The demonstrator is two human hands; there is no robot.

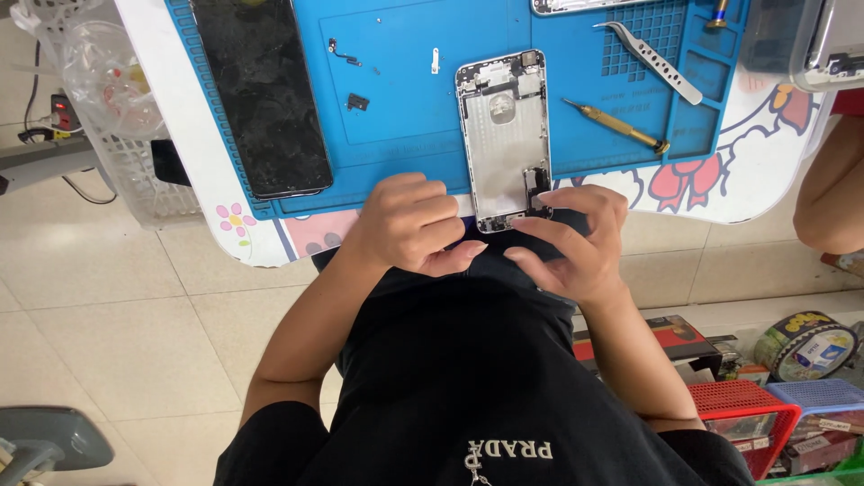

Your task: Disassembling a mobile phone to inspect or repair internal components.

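Note:
An opened silver phone housing lies lengthwise on a blue work mat, its near end at the table's front edge. My left hand is curled just left of that near end, thumb pointing toward the housing. My right hand touches the housing's lower right corner with its fingertips. Whether either hand pinches a small part I cannot tell. A black phone screen lies face up at the mat's left.
On the mat lie a brass-handled screwdriver, steel tweezers and small black parts. A white mesh basket stands left of the table. Another person's arm is at right. Red and blue baskets sit on the floor.

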